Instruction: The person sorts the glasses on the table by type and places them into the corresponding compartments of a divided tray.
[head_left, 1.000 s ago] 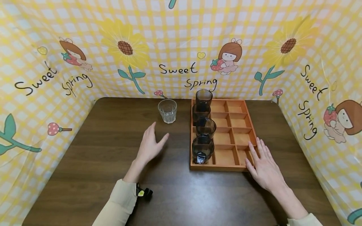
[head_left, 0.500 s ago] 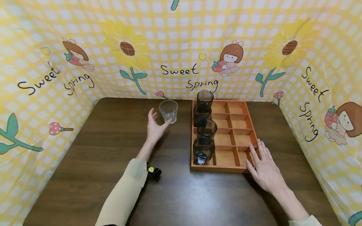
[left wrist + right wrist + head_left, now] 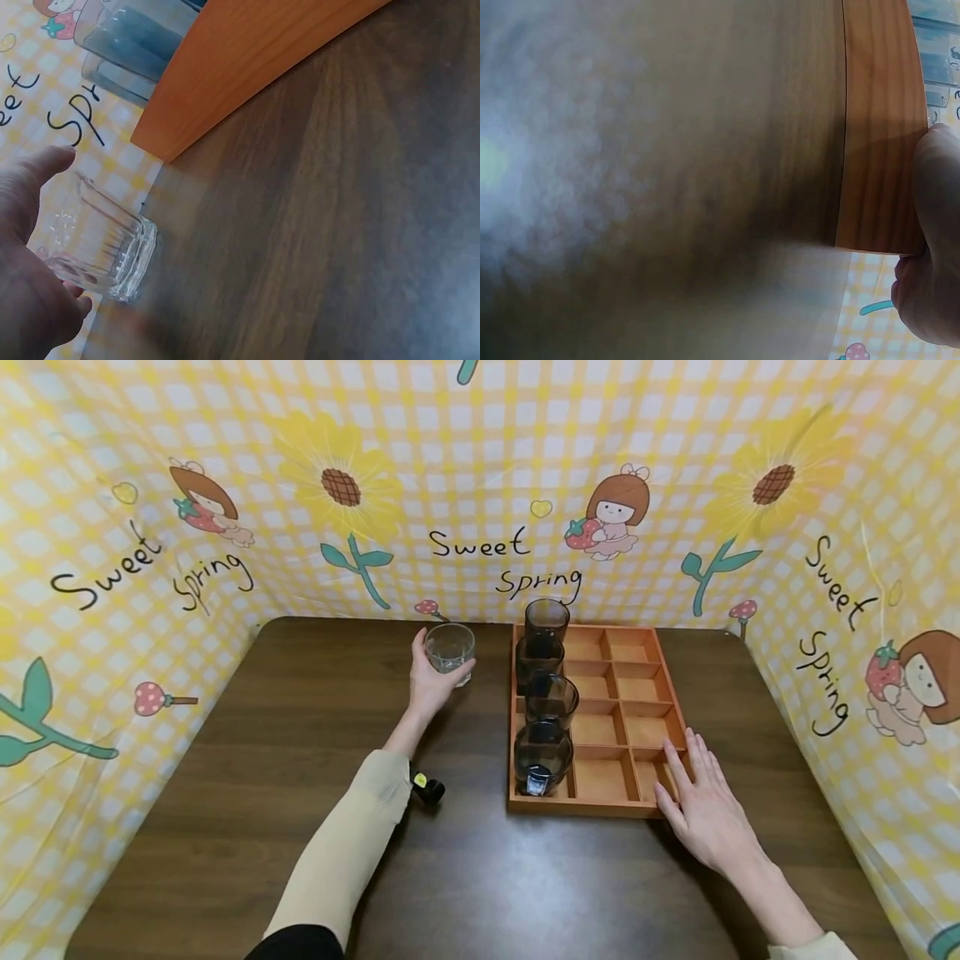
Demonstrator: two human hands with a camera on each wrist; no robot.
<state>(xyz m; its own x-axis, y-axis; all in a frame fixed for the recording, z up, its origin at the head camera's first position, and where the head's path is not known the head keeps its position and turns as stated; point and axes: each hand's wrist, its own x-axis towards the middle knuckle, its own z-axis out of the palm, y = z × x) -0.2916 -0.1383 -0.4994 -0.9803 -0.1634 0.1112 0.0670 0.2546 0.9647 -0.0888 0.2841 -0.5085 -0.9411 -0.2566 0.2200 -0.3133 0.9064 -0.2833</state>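
A clear faceted drinking glass [image 3: 450,647] stands upright left of the wooden tray. My left hand [image 3: 431,685] is around it, fingers at its left side and thumb across its near right side in the head view. In the left wrist view the thumb [image 3: 52,160] is stretched out with a small gap to the glass [image 3: 105,240], and fingertips show beyond the glass. My right hand [image 3: 708,818] lies flat with fingers spread at the near right corner of the orange-brown divided tray [image 3: 585,808], its fingertips over the tray's rim.
Several dark tinted glasses [image 3: 542,758] stand in the tray's left column; its other compartments [image 3: 602,774] are bare. The dark wood table [image 3: 480,877] is bordered by a yellow checked cloth [image 3: 480,468] at the back and both sides.
My left hand has moved forward and to the right, from short of the clear glass to around it. The glass, the tray and my right hand have stayed in place.
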